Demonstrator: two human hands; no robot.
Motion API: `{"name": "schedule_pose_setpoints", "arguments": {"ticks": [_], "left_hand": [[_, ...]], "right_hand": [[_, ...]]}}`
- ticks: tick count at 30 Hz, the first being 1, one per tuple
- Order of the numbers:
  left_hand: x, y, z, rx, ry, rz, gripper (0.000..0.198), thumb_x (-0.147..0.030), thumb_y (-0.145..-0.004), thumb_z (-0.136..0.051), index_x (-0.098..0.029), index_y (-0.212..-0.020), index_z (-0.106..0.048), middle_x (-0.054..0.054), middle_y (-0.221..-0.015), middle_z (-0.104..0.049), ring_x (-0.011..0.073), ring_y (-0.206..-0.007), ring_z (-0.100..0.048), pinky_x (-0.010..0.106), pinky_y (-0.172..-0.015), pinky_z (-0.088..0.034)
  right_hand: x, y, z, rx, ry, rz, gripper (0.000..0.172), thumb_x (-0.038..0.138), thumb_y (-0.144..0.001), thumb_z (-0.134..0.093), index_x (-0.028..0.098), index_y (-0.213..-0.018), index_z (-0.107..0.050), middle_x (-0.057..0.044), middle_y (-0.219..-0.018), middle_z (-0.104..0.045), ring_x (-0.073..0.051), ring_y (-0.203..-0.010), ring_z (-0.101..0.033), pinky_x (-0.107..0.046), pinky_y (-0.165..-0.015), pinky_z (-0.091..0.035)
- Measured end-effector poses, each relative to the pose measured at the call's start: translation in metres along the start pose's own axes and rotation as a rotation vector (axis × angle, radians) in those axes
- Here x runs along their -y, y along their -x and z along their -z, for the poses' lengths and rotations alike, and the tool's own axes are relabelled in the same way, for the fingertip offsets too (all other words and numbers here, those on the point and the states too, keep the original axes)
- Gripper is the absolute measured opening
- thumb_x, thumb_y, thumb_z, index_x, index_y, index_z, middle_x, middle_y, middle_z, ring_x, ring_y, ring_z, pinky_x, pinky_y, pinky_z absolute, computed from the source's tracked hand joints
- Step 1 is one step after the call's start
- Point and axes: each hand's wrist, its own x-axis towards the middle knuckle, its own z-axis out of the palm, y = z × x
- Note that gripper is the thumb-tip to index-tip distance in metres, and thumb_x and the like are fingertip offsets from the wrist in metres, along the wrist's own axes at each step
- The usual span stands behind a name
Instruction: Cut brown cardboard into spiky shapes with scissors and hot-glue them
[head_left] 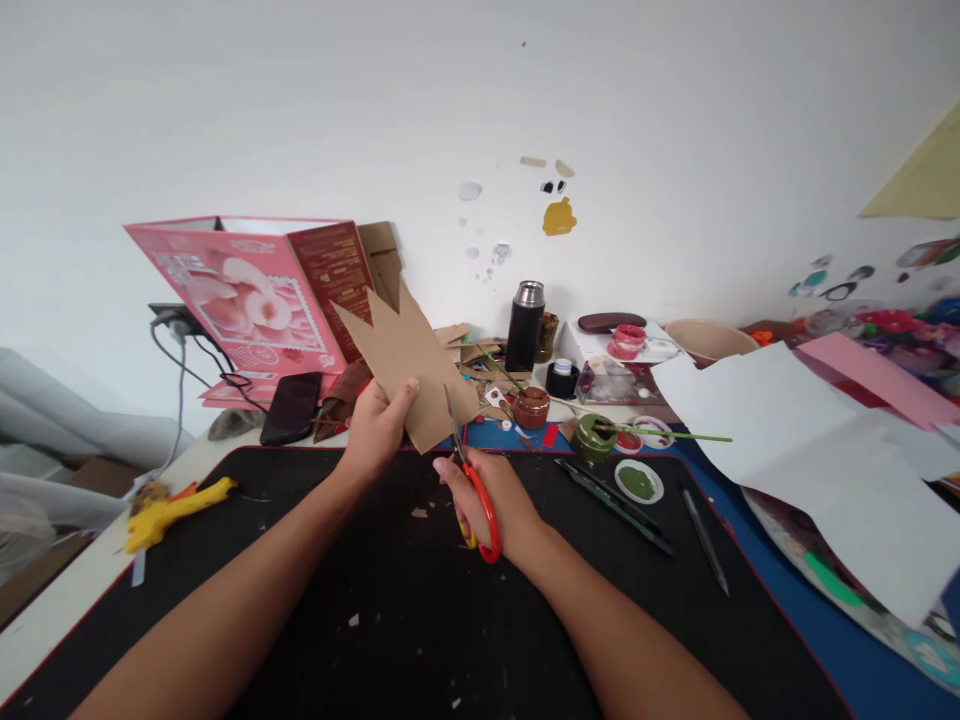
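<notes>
over the far part of the black mat (397,610): brown cardboard piece (416,360), zigzag top edge, pinched firmly in left hand (377,422), thumb on near face. right hand (499,500) curled round red-handled scissors (475,480), one blade showing before the cardboard's lower part. green paint jar (595,443) off right.

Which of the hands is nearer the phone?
Left. The left hand is right of the phone, holding cardboard; the right hand is farther right, holding scissors.
</notes>
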Motion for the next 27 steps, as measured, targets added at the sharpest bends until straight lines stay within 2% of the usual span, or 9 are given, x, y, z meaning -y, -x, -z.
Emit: {"name": "schedule_pose_setpoints", "arguments": {"ticks": [7, 17, 21, 27], "left_hand": [[0.0004, -0.0051, 0.0034, 0.026, -0.049, -0.046, 0.061, -0.073, -0.083, -0.076, -0.017, -0.108, -0.074, 0.016, -0.109, -0.083, 0.035, -0.106, -0.078, 0.046, -0.093, -0.064], [0.0004, -0.0015, -0.0009, 0.017, -0.014, -0.013, 0.062, -0.073, -0.082, -0.076, -0.017, -0.109, -0.071, 0.016, -0.106, -0.083, 0.0344, -0.098, -0.079, 0.046, -0.086, -0.065], [-0.0013, -0.0013, -0.0009, 0.015, 0.003, -0.011, 0.061, -0.071, -0.082, -0.077, -0.017, -0.109, -0.071, 0.015, -0.106, -0.083, 0.0332, -0.095, -0.079, 0.047, -0.087, -0.066], [0.0015, -0.0017, -0.0006, 0.018, -0.014, -0.021, 0.058, -0.07, -0.084, -0.075, -0.017, -0.108, -0.071, 0.015, -0.106, -0.082, 0.0341, -0.1, -0.078, 0.045, -0.085, -0.065]], "right_hand": [[0.0019, -0.0003, 0.0014, 0.017, 0.022, -0.074, 0.052, 0.074, -0.108, -0.058, 0.023, -0.101, -0.066, 0.001, -0.058, -0.062, -0.02, -0.05, -0.063, -0.028, -0.053, -0.043], [-0.0004, -0.0002, -0.0004, 0.003, 0.025, -0.08, 0.052, 0.073, -0.109, -0.055, 0.022, -0.105, -0.068, 0.0, -0.059, -0.062, -0.022, -0.052, -0.065, -0.029, -0.056, -0.045], [-0.001, -0.0008, -0.0014, -0.013, 0.019, -0.067, 0.05, 0.072, -0.108, -0.058, 0.023, -0.101, -0.066, 0.001, -0.058, -0.061, -0.021, -0.05, -0.064, -0.029, -0.054, -0.043], [0.0001, -0.0013, -0.0022, -0.04, 0.083, -0.065, 0.039, 0.06, -0.111, -0.059, 0.024, -0.097, -0.063, 0.002, -0.056, -0.058, -0.02, -0.049, -0.062, -0.029, -0.054, -0.042]]}}
